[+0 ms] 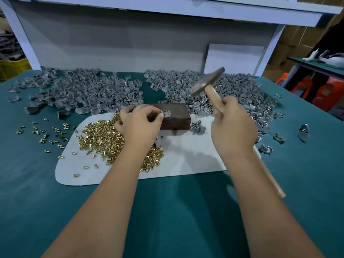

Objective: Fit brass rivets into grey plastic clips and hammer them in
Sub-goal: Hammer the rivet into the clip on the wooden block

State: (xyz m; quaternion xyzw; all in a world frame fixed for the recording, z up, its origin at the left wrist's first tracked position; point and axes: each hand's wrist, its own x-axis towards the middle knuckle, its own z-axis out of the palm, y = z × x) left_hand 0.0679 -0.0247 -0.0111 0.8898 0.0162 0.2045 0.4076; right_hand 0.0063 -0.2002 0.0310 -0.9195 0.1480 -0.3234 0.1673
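A dark metal block [176, 116] stands at the far edge of a white mat [186, 157]. On its top sits a grey plastic clip [166, 113] with a rivet in it, and my left hand [138, 123] pinches that clip between thumb and forefinger. My right hand [232, 125] grips the wooden handle of a hammer [207, 81], whose blurred steel head is raised above and right of the block. A heap of brass rivets [104, 135] lies on the mat under my left wrist.
Two big heaps of grey clips [89, 90] [232, 90] lie behind the block on the green table [167, 211]. Loose rivets [50, 133] are scattered to the left. Single clips [197, 126] lie right of the block and near the right edge. A white shelf frame stands behind.
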